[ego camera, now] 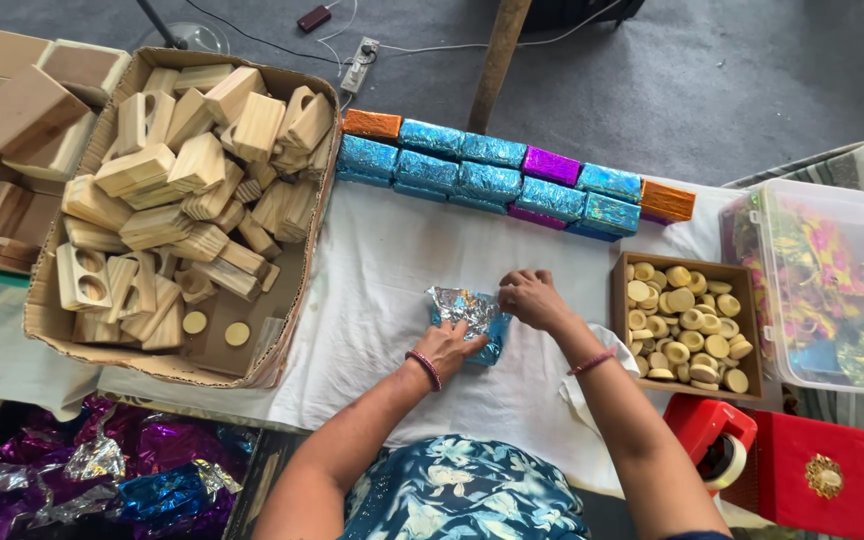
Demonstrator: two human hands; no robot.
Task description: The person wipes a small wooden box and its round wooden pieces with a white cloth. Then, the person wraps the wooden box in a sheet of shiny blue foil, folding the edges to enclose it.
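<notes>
Blue foil, half wrapped round a small block (469, 322), sits mid-worktop under both my hands. Left hand (444, 350) lies flat on the near side w/ fingers pressed down on the foil, closed against it, not gripping round. Right hand (530, 298) is at the block's 2 o'clock corner, fingertips pinched together on a foil flap.

Risks as I judge them: foil looks thin & crinkled, so a hard tug from the right could tear it at the corner. If the left eases off, the block could slide on the white cloth (382, 300) & the folds spring open.

Outward: tray of pale wooden discs (687, 325) at 3 o'clock, near my right elbow, so a wide swing could knock it. Row of finished foil blocks (512, 180) at 12. Carton of bare wood blocks (177, 200) at 10. Red tape dispenser (712, 440) at 4, at the worktop edge.
</notes>
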